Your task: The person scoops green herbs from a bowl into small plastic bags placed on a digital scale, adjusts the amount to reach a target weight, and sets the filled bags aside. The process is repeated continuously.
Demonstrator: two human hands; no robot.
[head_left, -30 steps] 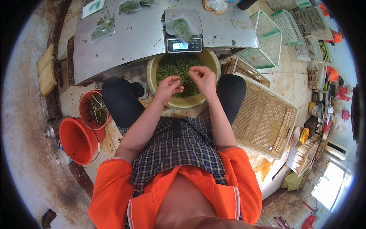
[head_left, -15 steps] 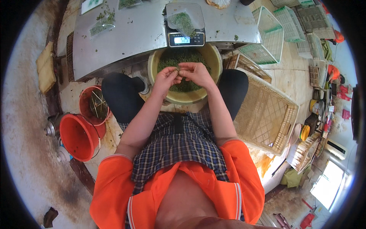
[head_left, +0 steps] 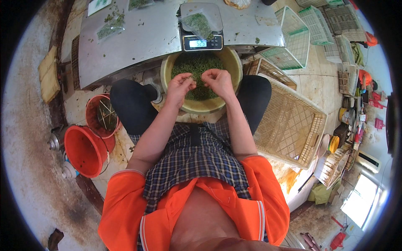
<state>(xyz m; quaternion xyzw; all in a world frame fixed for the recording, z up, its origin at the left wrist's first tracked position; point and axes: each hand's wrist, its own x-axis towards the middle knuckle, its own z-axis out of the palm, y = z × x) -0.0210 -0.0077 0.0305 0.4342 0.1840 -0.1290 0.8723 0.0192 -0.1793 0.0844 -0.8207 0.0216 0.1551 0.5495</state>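
Observation:
A yellowish round basin [head_left: 167,62] sits between my knees, filled with small green leafy sprigs [head_left: 199,62]. Over its left part is my left hand [head_left: 180,87], thumb and fingers pinched together. Something small and pale shows at those fingertips, too small to name. My right hand [head_left: 220,83] hovers above the basin's right part, fingertips also pinched; whatever they hold is hidden. A short gap separates the two hands. Just beyond the basin, a digital scale [head_left: 202,43] with a lit display carries a clear plastic bag of green sprigs [head_left: 197,25].
The metal table [head_left: 130,48] holds another bag of greens [head_left: 111,30] and scattered leaf bits. Red buckets [head_left: 86,151] stand at my left. At my right lie a beige plastic crate [head_left: 289,121] and a white-green crate [head_left: 295,35]. My knees flank the basin.
My hands were together at the fingertips and have moved apart, the right one shifting right and the left one slightly left. The bag on the scale remains in place.

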